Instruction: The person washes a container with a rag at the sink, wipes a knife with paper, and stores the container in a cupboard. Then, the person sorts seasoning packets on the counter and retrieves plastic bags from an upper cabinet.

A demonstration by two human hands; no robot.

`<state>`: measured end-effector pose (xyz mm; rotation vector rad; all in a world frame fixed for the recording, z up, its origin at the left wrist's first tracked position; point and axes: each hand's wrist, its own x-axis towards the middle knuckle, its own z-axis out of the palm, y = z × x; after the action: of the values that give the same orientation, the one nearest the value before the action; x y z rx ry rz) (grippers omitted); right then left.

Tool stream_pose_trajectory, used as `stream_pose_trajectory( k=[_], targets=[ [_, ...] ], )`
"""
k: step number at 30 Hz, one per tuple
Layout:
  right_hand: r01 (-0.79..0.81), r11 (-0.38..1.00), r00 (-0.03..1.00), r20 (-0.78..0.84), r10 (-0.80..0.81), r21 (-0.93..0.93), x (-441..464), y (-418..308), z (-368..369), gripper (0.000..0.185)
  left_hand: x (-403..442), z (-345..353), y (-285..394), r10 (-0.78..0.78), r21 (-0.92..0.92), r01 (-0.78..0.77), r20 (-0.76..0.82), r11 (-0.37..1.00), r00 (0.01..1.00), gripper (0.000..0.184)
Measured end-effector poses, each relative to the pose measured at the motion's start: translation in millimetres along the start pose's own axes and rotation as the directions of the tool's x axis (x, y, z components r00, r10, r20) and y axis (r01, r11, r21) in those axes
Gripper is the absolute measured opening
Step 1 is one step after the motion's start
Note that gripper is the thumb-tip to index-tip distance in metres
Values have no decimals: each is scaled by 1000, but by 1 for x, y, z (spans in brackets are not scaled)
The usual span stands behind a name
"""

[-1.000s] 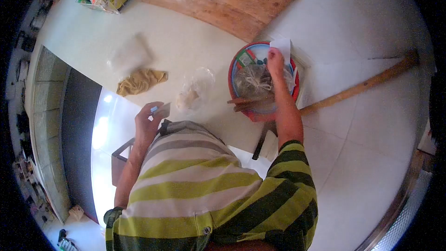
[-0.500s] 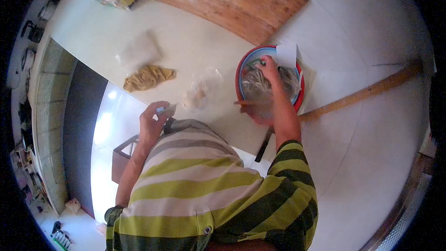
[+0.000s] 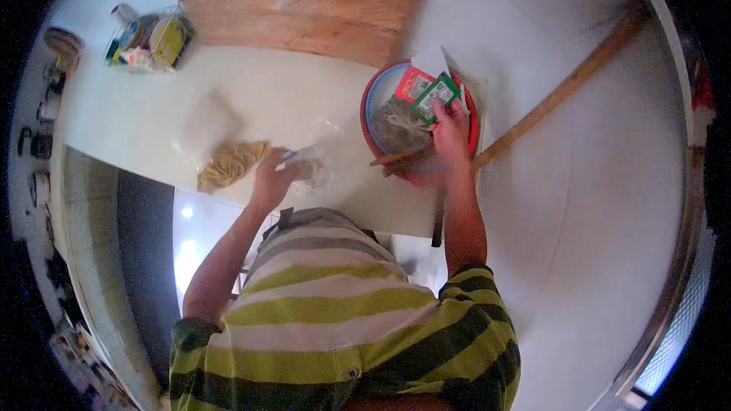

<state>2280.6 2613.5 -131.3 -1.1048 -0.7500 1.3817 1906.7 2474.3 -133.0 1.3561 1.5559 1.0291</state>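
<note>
My right hand (image 3: 452,131) pinches a small green packet (image 3: 438,97) with a white printed panel, held over a basin (image 3: 367,110) with a red rim and blue inside. A red packet (image 3: 412,84) lies just behind the green one; whether my fingers also hold it I cannot tell. Clear crumpled plastic (image 3: 400,123) fills part of the basin. My left hand (image 3: 274,176) is closed on a small flat blue-and-white piece (image 3: 289,155), mostly hidden by the fingers. Beside that hand are a clear plastic bag (image 3: 316,171) with pale contents and a crumpled tan cloth (image 3: 231,166).
A large wooden board (image 3: 304,7) lies at the back of the pale table (image 3: 282,91). Left of it stands a wire basket (image 3: 156,42) of packages. A blurred whitish bag (image 3: 209,122) sits behind the cloth. A long wooden stick (image 3: 560,103) slants away right of the basin.
My right hand has brought the green packet up into plain view, and the red packet now shows. My left hand has moved forward and right, to the clear bag. The whole view has turned.
</note>
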Motion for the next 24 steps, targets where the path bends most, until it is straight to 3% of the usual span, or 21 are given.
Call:
stream_pose_trajectory(
  k=[1, 3, 5, 7, 8, 10, 11, 12, 13, 15, 16, 19, 21, 24],
  targets=[
    [9, 1000, 1000, -22, -9, 13, -9, 2, 3, 28, 23, 6, -2, 139, 150, -147, 65, 978, 988, 29],
    [-11, 999, 994, -109, 14, 34, -13, 1, 14, 23, 77, 28, 2, -119, 136, 101, 134, 986, 984, 31],
    [-15, 999, 993, -115, 18, 30, -21, 3, 8, 28, 130, 60, -18, -82, 38, 76, 177, 996, 981, 26],
    [-13, 998, 980, -199, 0, -62, -48, 13, -8, 33, 169, 94, -52, -96, 23, 94, 228, 995, 969, 32],
    [-106, 989, 951, -279, 130, 101, -55, 3, 7, 38, 193, 102, -47, -91, 71, 78, 208, 994, 974, 35],
    [-111, 993, 930, -350, 115, 32, -68, -26, 34, 38, 237, 118, -26, -78, 108, 57, 200, 993, 977, 37],
    [-117, 993, 917, -387, 99, -24, -76, -34, 43, 39, 256, 125, -15, -138, 229, 98, 165, 968, 977, 36],
    [-113, 993, 915, -393, 94, -25, -85, -36, 41, 39, 271, 133, -5, -195, 349, 143, 119, 926, 974, 36],
    [-97, 995, 906, -411, 103, 35, -98, -37, 33, 41, 281, 142, 3, -192, 348, 139, 125, 927, 973, 36],
    [-95, 989, 865, -482, 140, 117, -162, -25, -5, 44, 265, 178, 5, -67, 300, 39, 84, 953, 994, 36],
    [-132, 983, 829, -529, 181, 129, -183, -12, -22, 45, 267, 195, -5, -57, 319, 24, 92, 947, 994, 36],
    [-24, 966, 806, -567, 171, 256, -227, 23, -49, 41, 277, 236, -44, -118, 360, 81, 80, 929, 990, 38],
    [-21, 965, 819, -550, 166, 260, -237, 29, -58, 44, 282, 248, -69, -38, 330, -14, 150, 944, 988, 41],
    [-1, 963, 806, -570, 160, 269, -238, 29, -56, 43, 241, 245, -62, -119, 328, 92, 62, 940, 991, 40]
  ],
)
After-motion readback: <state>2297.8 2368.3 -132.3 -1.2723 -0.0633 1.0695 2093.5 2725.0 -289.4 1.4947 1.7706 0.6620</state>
